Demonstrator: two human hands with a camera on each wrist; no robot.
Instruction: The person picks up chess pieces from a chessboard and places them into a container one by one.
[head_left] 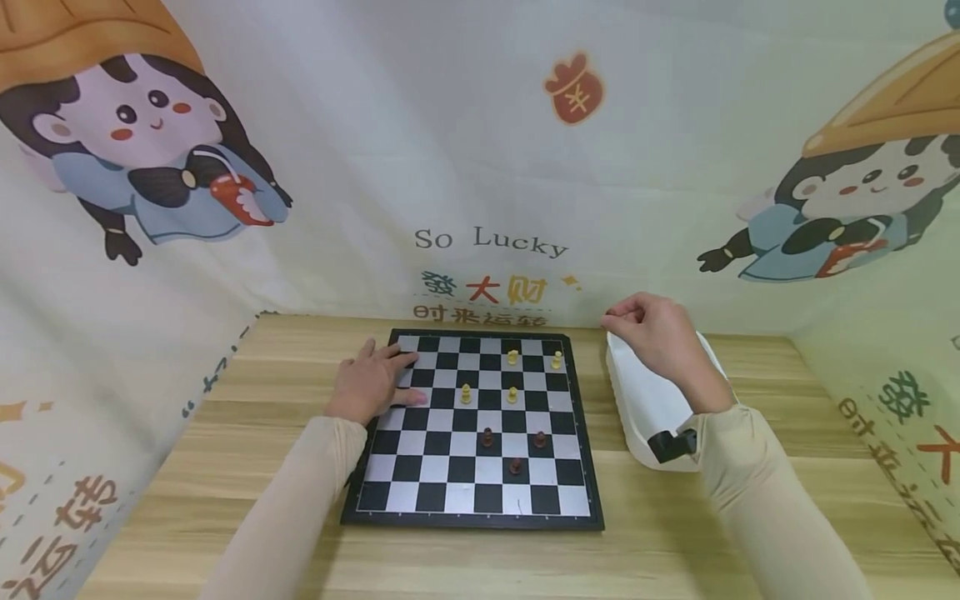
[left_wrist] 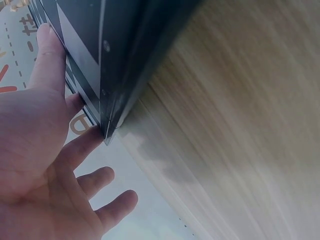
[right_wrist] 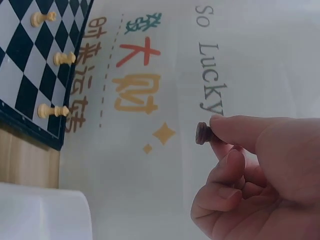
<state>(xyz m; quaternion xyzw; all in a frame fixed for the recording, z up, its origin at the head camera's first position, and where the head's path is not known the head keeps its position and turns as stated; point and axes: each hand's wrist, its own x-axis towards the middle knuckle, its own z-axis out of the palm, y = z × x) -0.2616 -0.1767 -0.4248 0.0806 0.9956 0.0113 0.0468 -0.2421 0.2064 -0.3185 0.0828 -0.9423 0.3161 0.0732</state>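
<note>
My left hand (head_left: 367,382) rests on the left edge of a black-and-white chessboard (head_left: 401,518), its thumb lying over the border squares and its fingers spread. In the left wrist view the straight fingertips meet the board's dark side and corner. Above the far end of a white plastic tub (head_left: 633,433), my right hand (head_left: 656,333) pinches a dark brown chess piece (right_wrist: 202,133) between thumb and fingers, its round base facing outward. Several cream chess pieces, one a pawn-like piece (head_left: 512,395), stand on the board's far half. Three dark brown pieces, including one (head_left: 516,467), stand nearer.
The board and tub sit side by side on a wood-grain table (head_left: 480,567). A printed cloth (head_left: 360,167) with cartoon figures and lettering hangs close behind and at both sides. A black strap mount (head_left: 672,446) is on the right wrist, over the tub's near end.
</note>
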